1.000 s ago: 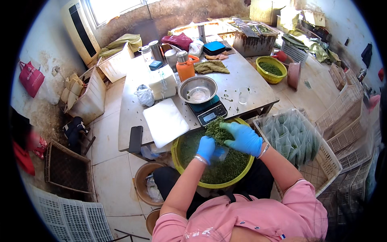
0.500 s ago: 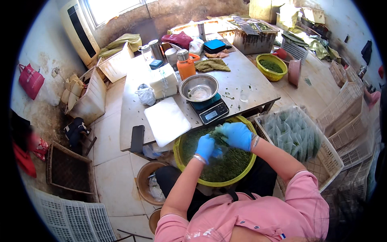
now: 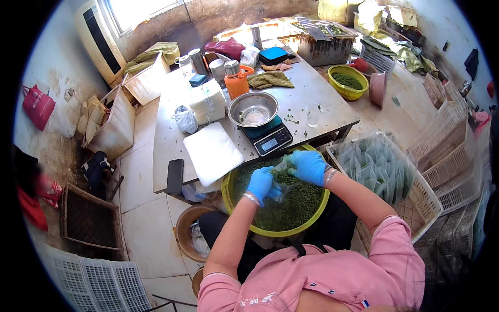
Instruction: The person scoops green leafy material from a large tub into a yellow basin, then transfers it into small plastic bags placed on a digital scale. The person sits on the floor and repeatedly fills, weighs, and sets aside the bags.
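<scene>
Over a yellow tub (image 3: 228,210) full of small chopped green leaves (image 3: 291,210), both my hands work in blue gloves. My left hand (image 3: 263,184) is closed around a clear plastic bag (image 3: 284,190), which hangs above the leaves. At the bag's upper end, my right hand (image 3: 307,167) has its fingers bent together with some green leaves (image 3: 282,167) at the fingertips. The leaves inside that hand are mostly hidden. On the table edge behind the tub stands a black digital scale (image 3: 272,140) with a steel bowl (image 3: 253,109) on it.
A stack of clear plastic sheets or bags (image 3: 212,153) lies on the table (image 3: 167,138), near a black phone (image 3: 175,176) and an orange bottle (image 3: 237,83). On the right, a white crate (image 3: 429,200) holds several filled bags (image 3: 374,164). A brown bucket (image 3: 182,229) stands by my left leg.
My right hand has shifted slightly up and right, and the bag between my hands shows more plainly. My left hand has moved a little left and stays closed on it.
</scene>
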The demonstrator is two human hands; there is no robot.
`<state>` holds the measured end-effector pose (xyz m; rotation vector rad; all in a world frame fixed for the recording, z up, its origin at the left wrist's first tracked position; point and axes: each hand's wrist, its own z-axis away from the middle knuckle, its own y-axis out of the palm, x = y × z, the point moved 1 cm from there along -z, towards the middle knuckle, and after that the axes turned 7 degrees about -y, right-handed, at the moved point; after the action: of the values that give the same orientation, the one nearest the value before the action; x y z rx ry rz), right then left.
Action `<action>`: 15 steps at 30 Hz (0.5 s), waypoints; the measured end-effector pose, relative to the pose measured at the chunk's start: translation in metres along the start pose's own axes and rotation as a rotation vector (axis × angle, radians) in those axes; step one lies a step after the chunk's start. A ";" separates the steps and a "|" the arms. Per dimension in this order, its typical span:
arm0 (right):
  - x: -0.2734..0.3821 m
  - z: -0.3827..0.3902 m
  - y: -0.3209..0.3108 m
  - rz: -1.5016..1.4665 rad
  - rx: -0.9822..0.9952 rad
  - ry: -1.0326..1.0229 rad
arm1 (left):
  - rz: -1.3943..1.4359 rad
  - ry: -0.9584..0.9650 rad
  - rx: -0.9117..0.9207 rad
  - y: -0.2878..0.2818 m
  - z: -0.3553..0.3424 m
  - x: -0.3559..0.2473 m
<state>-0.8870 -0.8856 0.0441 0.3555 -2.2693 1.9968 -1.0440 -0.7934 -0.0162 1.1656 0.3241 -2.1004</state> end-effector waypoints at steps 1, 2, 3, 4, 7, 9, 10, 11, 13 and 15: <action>-0.001 -0.003 -0.001 0.023 0.029 0.026 | -0.021 -0.006 0.004 0.002 0.003 -0.002; -0.003 -0.007 -0.006 0.047 0.057 0.053 | -0.043 -0.013 0.009 0.003 0.006 -0.005; -0.006 -0.011 -0.012 0.072 0.086 0.081 | -0.075 0.028 0.018 0.000 0.010 -0.012; -0.007 -0.012 -0.017 0.040 -0.013 0.049 | -0.107 0.061 0.029 -0.005 0.017 -0.021; 0.010 -0.029 -0.067 0.025 0.015 0.009 | -0.250 0.152 0.024 -0.019 0.050 -0.059; 0.015 -0.043 -0.078 -0.021 0.003 0.045 | -0.318 0.211 0.017 -0.030 0.057 -0.073; 0.020 -0.048 -0.076 -0.051 0.006 0.052 | -0.305 0.168 -0.037 -0.035 0.059 -0.078; 0.013 -0.051 -0.057 -0.040 0.031 0.053 | -0.415 0.108 -0.052 -0.039 0.049 -0.073; -0.005 -0.065 -0.023 -0.008 0.061 0.056 | -0.647 0.007 -0.083 -0.046 0.022 -0.070; -0.007 -0.068 -0.020 -0.055 0.066 0.044 | -0.513 0.098 -0.123 -0.055 0.030 -0.066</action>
<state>-0.8810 -0.8204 0.0707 0.3718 -2.1473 2.0353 -1.0777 -0.7396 0.0487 1.2044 0.8635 -2.4132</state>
